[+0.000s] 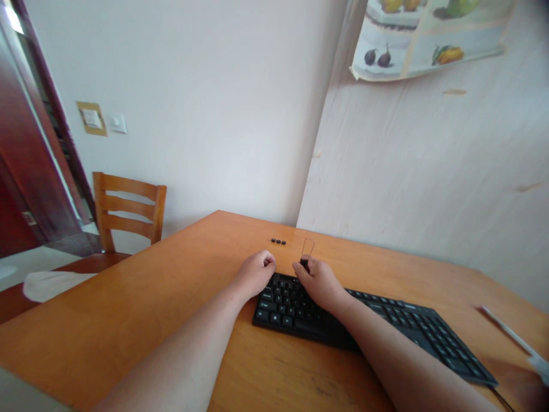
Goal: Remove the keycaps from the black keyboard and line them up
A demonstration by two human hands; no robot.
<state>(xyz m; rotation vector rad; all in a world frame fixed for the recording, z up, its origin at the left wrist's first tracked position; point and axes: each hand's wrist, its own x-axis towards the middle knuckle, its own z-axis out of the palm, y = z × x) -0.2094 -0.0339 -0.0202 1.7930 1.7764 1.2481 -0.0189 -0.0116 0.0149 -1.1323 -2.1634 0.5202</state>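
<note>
My right hand (321,284) grips a wire keycap puller (304,262) over the keyboard (414,327). My left hand (257,272) is curled closed at the keyboard's left corner; whether around something, I cannot tell. Three keycaps (278,241), seemingly removed, lie on the worktop (184,274); many keys (275,318) remain seated.

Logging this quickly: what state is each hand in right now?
Left hand: closed, by the black keyboard; whether it holds anything cannot be told.
Right hand: closed, holding a wire keycap puller.
</note>
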